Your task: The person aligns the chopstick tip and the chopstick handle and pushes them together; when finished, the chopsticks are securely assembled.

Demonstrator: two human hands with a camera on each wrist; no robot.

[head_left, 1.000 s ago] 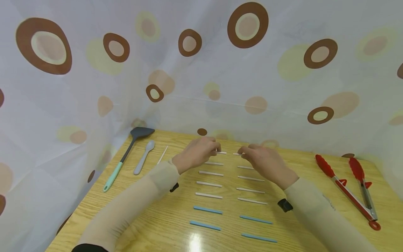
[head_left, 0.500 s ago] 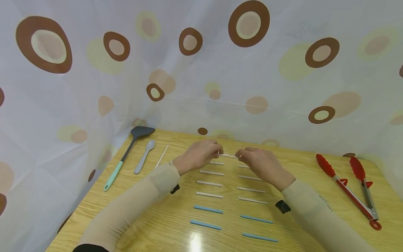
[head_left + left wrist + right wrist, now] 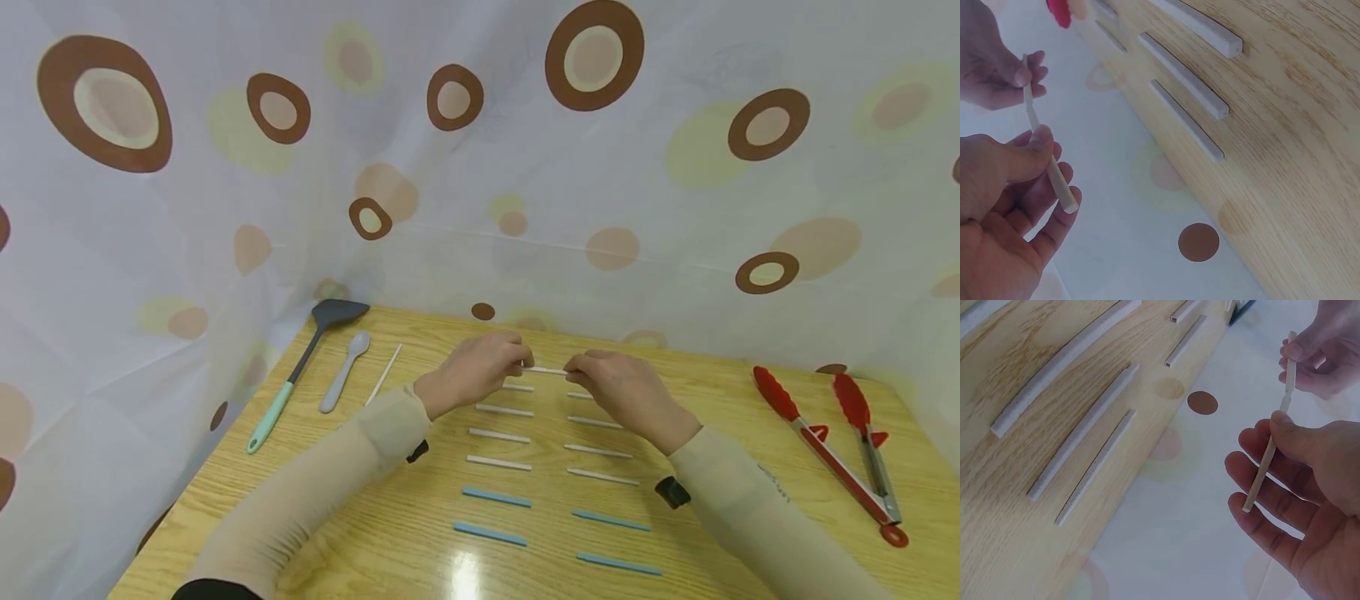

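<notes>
My left hand [image 3: 476,367] pinches a thin white stick [image 3: 1061,181] between thumb and fingers, above the far part of the table. My right hand [image 3: 633,396] pinches a second slim white stick [image 3: 1262,472]. Between the hands the sticks run end to end in one line, and a narrower neck [image 3: 1285,402] shows where they meet. How deep one sits in the other I cannot tell. Below the hands lie two columns of sticks: several white ones, such as a left white stick [image 3: 498,462] and a right white stick [image 3: 602,477], and nearer, blue sticks [image 3: 490,534] [image 3: 618,564].
On the left of the wooden table [image 3: 360,517] lie a dark turner with a mint handle [image 3: 272,421], a grey spoon [image 3: 345,375] and a lone white stick [image 3: 384,373]. Red-tipped tongs [image 3: 843,462] lie spread at the right. A patterned sheet [image 3: 525,192] hangs behind.
My hands have drawn slightly together. The two held sticks were apart one second ago, and their ends now meet in a line. The sticks on the table stay in place.
</notes>
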